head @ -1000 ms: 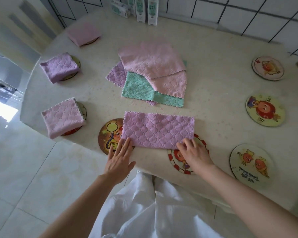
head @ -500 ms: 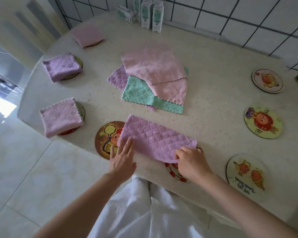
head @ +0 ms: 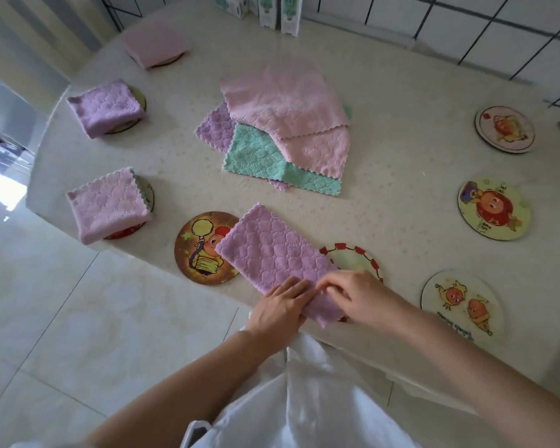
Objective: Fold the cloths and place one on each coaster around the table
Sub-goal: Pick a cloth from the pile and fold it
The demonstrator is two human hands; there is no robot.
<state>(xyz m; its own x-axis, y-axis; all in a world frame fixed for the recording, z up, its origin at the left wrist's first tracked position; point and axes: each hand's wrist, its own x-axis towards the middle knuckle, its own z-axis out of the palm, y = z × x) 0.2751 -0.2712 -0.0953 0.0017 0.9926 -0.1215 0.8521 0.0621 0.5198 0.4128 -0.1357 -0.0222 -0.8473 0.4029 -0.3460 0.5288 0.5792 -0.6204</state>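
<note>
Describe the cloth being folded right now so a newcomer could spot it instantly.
Start at the near edge of the round table, where both hands meet. Under them lies a purple quilted cloth, a long strip spanning two coasters. Unlike the other purple cloths, squared on left-side coasters, it is half-folded.

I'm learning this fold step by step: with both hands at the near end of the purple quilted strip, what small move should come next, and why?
Probably carry the near end up onto the far end. The purple quilted cloth is a long strip, while the folded purple cloth already on a coaster is square. Left hand and right hand both pinch that near end.
</note>
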